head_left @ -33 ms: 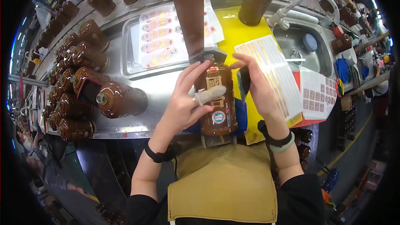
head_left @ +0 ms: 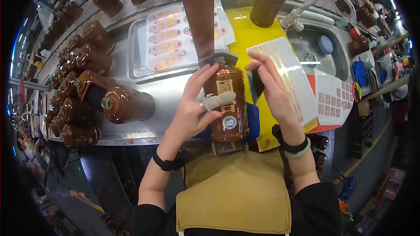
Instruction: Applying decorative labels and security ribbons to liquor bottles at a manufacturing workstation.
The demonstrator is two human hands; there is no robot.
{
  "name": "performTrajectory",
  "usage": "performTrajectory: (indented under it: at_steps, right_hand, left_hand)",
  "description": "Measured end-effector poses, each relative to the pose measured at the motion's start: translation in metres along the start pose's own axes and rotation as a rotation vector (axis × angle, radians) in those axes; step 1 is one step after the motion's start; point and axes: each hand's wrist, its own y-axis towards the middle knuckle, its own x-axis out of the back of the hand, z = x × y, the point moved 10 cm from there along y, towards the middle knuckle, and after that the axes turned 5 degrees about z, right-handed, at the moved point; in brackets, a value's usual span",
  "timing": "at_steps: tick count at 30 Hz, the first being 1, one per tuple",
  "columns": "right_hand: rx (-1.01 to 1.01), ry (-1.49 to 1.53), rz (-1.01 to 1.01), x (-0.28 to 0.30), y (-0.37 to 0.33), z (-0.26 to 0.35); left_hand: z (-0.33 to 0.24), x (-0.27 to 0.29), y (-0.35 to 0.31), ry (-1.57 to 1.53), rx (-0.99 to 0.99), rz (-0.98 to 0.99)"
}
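Observation:
A brown glass bottle [head_left: 239, 91] with gold characters, a red mark and a round green-and-white label lies in front of me, neck away from me, on a stand with blue sides. My left hand [head_left: 189, 110] is spread over its left side, fingertips on or close to the glass. Its index finger, in a whitish cover [head_left: 218, 101], reaches across the gold characters. Right of the bottle and apart from it, my right hand [head_left: 276, 96] is curled round a dark flat piece [head_left: 257, 84], whose kind I cannot make out.
At left stand many brown bottles [head_left: 131, 105] and a dark red-edged box [head_left: 93, 96]. A tray [head_left: 134, 67] holds label sheets [head_left: 166, 39]. A yellow mat [head_left: 245, 30] bears a striped sheet [head_left: 286, 78] and a bottle [head_left: 267, 6]. A sink [head_left: 323, 61] and tap lie right.
My right hand has drawn a little to the right, away from the bottle, and turned slightly. The left hand's covered finger has shifted slightly left; the bottle stays in place.

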Motion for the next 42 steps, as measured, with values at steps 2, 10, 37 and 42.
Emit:
performTrajectory:
  at_steps: [2,10,37,42]
  right_hand:
    - [0.048,-0.069,-0.038,0.006,0.003,0.012]
    - [0.750,-0.927,0.073,-0.045,-0.010,0.111]
    - [0.801,-0.663,-0.285,0.001,-0.030,0.122]
    - [0.608,-0.534,-0.404,0.018,-0.049,0.089]
  left_hand:
    - [0.001,0.002,-0.005,-0.095,0.081,-0.106]
    - [0.007,0.017,-0.021,0.025,0.189,-0.337]
    - [-0.038,0.012,-0.020,0.126,0.127,-0.237]
    - [-0.046,-0.020,-0.013,0.395,-0.067,0.041]
